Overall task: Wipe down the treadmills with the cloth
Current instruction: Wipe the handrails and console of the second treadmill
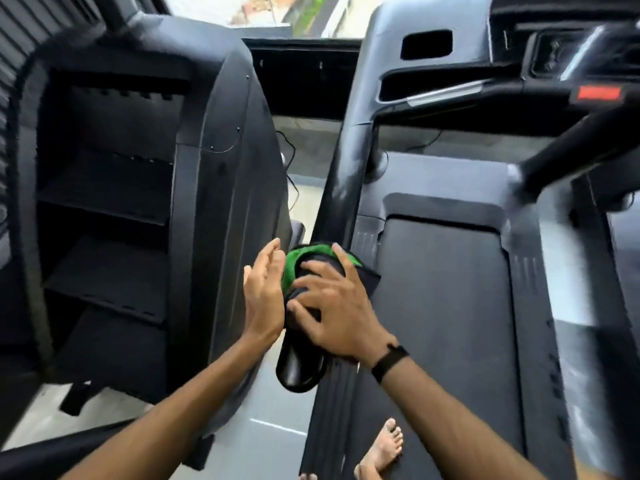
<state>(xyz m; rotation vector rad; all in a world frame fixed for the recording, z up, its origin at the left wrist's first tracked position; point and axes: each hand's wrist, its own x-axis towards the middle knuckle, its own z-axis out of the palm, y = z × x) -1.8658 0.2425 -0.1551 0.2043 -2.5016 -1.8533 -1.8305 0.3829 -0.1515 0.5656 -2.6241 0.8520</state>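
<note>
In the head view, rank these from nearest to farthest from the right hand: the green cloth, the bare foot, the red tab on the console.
From the right hand:
1. Green cloth: under its fingers, wrapped on the handrail.
2. Bare foot: below the hand, on the treadmill's side rail.
3. Red tab: far upper right, on the console.

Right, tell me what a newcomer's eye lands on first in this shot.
First the green and black cloth at centre, wrapped over the treadmill's black handrail, with the right hand gripping it and the left hand open beside it. Next the red tab on the console at upper right. Then the bare foot on the side rail at the bottom.
</note>
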